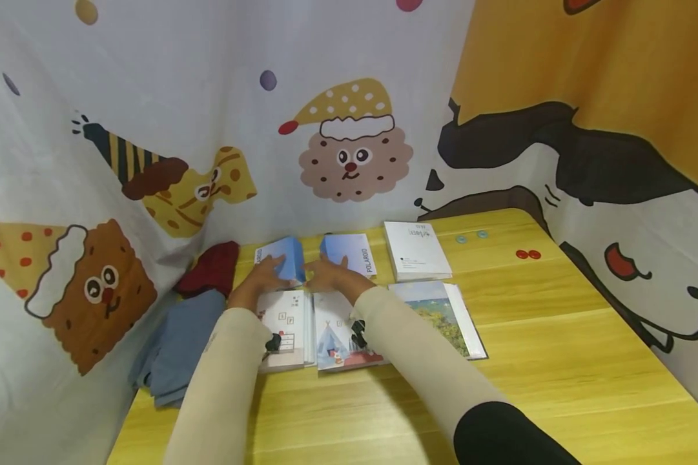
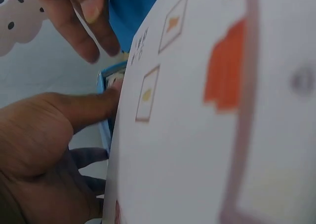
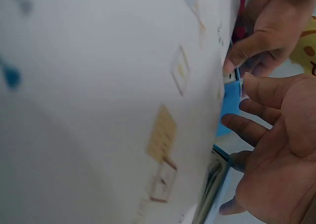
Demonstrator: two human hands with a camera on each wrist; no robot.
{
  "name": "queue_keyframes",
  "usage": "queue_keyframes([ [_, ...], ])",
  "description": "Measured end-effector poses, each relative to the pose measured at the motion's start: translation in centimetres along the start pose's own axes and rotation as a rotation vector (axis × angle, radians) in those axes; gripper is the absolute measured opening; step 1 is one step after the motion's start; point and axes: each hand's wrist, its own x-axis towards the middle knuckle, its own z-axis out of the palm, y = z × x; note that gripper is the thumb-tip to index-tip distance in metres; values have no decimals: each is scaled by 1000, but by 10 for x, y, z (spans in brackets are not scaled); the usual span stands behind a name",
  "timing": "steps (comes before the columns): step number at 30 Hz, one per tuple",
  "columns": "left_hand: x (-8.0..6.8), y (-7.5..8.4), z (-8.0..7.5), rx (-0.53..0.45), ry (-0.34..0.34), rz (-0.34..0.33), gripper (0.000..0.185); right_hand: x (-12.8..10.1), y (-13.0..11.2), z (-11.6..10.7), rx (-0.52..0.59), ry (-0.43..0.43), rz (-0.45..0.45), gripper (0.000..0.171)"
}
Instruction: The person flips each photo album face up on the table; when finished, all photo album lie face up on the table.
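At the back of the yellow table (image 1: 558, 361), my left hand (image 1: 264, 274) grips a light blue box (image 1: 285, 255), thumb pressed on its edge (image 2: 106, 130). My right hand (image 1: 328, 274) lies beside it with fingers straight and palm open (image 3: 276, 135), touching a second blue box marked POLAROID (image 1: 349, 250). The blue box edge (image 3: 229, 103) shows between both hands in the right wrist view. Under my forearms lies an open picture album (image 1: 310, 329). Its white page (image 2: 197, 135) fills both wrist views and hides most of what lies behind it.
A white box (image 1: 415, 258) stands right of the blue ones, and a landscape photo card (image 1: 441, 313) lies in front of it. Red and blue folded cloths (image 1: 192, 323) sit at the table's left edge. Small buttons (image 1: 527, 254) lie far right. Cartoon curtains enclose the table.
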Motion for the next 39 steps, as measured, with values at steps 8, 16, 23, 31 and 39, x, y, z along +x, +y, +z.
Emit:
queue_keyframes([
  [8,0,3,3,55,-19,11,83,-1,-3,9,-66,-27,6,63],
  [16,2,2,3,60,-22,70,78,-2,-2,5,-62,-11,-25,62],
  [23,2,1,3,-117,39,198,81,0,8,1,164,147,-234,53],
  [31,-1,8,5,-303,58,238,91,4,10,2,323,288,-234,43],
  [39,0,9,4,-456,193,187,113,7,4,4,393,305,-276,50],
])
